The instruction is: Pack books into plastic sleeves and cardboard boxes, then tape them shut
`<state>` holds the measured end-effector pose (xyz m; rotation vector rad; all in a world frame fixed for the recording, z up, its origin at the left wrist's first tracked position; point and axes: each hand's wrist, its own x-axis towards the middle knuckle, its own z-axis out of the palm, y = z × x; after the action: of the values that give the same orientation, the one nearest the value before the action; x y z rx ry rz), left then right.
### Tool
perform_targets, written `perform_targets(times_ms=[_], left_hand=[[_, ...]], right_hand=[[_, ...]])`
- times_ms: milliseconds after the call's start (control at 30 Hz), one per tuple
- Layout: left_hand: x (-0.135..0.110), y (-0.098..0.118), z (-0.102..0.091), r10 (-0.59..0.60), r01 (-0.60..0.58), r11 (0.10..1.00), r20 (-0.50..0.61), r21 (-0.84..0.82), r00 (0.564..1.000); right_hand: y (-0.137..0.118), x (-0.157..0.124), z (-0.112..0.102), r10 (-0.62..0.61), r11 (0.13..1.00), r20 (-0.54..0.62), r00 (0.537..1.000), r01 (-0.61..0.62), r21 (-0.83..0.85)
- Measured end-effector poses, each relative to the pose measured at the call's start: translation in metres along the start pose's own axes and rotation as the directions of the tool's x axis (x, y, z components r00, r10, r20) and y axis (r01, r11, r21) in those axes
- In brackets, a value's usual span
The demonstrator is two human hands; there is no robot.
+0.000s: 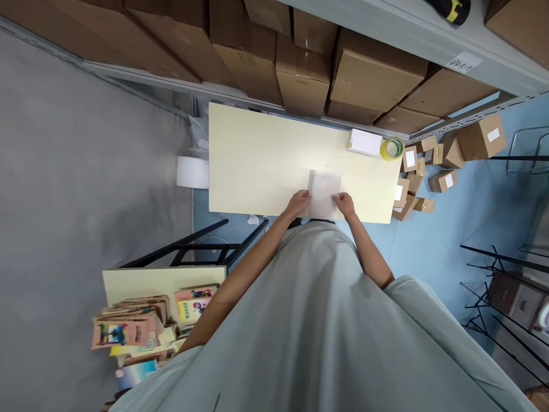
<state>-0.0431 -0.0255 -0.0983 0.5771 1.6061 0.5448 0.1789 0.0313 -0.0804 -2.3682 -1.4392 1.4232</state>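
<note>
A flat, whitish rectangular packet [325,191] lies at the near edge of the pale yellow table [257,154], right in front of my body. Its surface looks cloudy, like a wrapping; what is inside cannot be made out. My left hand [299,201] pinches its left edge with curled fingers. At the opposite edge, my right hand [343,204] has thumb and fingers closed on the packet's right side. Farther back on the table, a white box [364,142] sits beside a roll of yellow-green tape [392,149].
Shelves of cardboard boxes [377,74] rise behind the table. Small labelled cartons [443,181] are on the blue floor to the right. A white roll [193,172] stands off the table's left end. Piled books [128,329] cover a second table at lower left.
</note>
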Motion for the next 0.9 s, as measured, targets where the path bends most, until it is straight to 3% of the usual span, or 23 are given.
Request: perform_targets(times_ms=[133, 300, 433, 600, 800, 900], left_hand=[[-0.002, 0.004, 0.005, 0.003, -0.002, 0.999, -0.044, 0.035, 0.999], [-0.004, 0.003, 0.011, 0.006, 0.002, 0.998, -0.118, 0.068, 0.993], [-0.007, 0.008, 0.019, -0.063, 0.076, 0.994, -0.151, 0.083, 0.987], [-0.005, 0.027, 0.043, -0.083, 0.096, 0.987, -0.101, 0.131, 0.991], [0.002, 0.052, 0.087, -0.051, 0.031, 0.982, 0.104, 0.189, 0.993], [0.005, 0.056, 0.104, -0.048, 0.01, 0.979, 0.178, 0.205, 0.983]], right_hand=[[0.001, 0.008, 0.011, -0.015, 0.992, 0.03, 0.999, 0.011, 0.125], [0.004, 0.018, 0.016, -0.127, 0.954, 0.176, 0.976, 0.071, 0.291], [0.01, 0.026, 0.007, -0.185, 0.962, 0.225, 0.957, 0.131, 0.238], [0.021, 0.034, -0.026, -0.218, 0.971, 0.198, 0.956, 0.192, 0.143], [0.046, 0.035, -0.086, -0.205, 0.976, 0.123, 0.971, 0.193, 0.104], [0.054, 0.03, -0.104, -0.175, 0.984, 0.081, 0.981, 0.173, 0.039]])
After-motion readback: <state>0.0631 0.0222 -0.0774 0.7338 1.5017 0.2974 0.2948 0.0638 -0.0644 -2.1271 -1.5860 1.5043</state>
